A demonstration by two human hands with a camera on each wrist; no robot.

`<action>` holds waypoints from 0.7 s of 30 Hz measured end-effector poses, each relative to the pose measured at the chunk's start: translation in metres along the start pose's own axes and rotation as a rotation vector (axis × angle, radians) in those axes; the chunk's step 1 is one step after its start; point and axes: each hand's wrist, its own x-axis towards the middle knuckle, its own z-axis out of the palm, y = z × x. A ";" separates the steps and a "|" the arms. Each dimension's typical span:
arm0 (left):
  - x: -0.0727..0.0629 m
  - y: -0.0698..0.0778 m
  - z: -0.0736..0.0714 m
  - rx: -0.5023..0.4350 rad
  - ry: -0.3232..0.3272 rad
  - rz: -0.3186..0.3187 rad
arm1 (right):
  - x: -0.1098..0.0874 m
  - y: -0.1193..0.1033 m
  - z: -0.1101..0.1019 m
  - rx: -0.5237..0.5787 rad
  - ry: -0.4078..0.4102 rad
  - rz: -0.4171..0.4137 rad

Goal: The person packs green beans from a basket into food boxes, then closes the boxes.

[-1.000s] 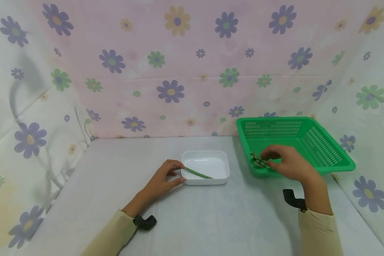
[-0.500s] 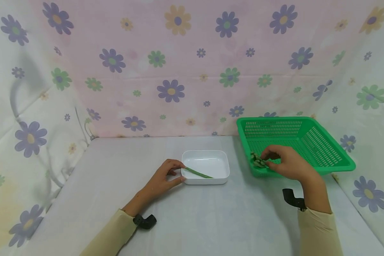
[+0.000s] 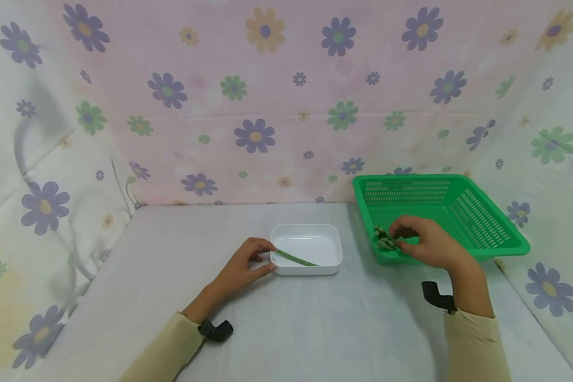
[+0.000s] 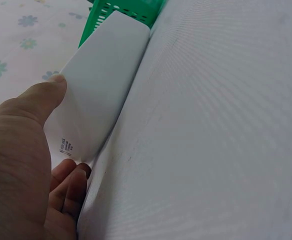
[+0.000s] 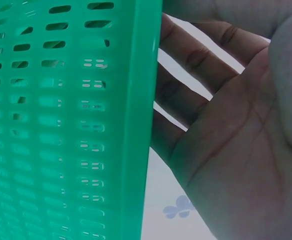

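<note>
My left hand [image 3: 242, 268] grips the left end of a shallow white dish [image 3: 307, 270], thumb at the near corner and fingers at the end. In the left wrist view the thumb lies at the dish's [image 4: 103, 75] upper edge. One thin green stalk [image 3: 296, 258] slants inside the dish, its left end by my index finger. Over the near rim of a green plastic basket [image 3: 406, 193], my right hand [image 3: 432, 244] pinches at a small clump of lumpy green pods [image 3: 384, 240] in the near left corner. In the right wrist view, the basket's rim [image 5: 142, 125] hides the fingertips.
A pale cloth covers the table [image 3: 315, 323]. Flowered cloth [image 3: 286, 101] hangs behind and at both sides, close to the basket's back and right. The dish stands left of the basket with a gap between them. Black wrist mounts [image 3: 216, 331] are strapped to both forearms.
</note>
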 end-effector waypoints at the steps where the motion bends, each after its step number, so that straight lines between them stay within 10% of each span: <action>1: 0.000 0.000 0.000 0.000 -0.001 -0.001 | 0.000 0.001 0.000 0.000 0.006 -0.001; 21: 0.001 0.000 0.001 0.003 -0.005 -0.008 | 0.000 0.009 0.002 -0.052 0.055 -0.068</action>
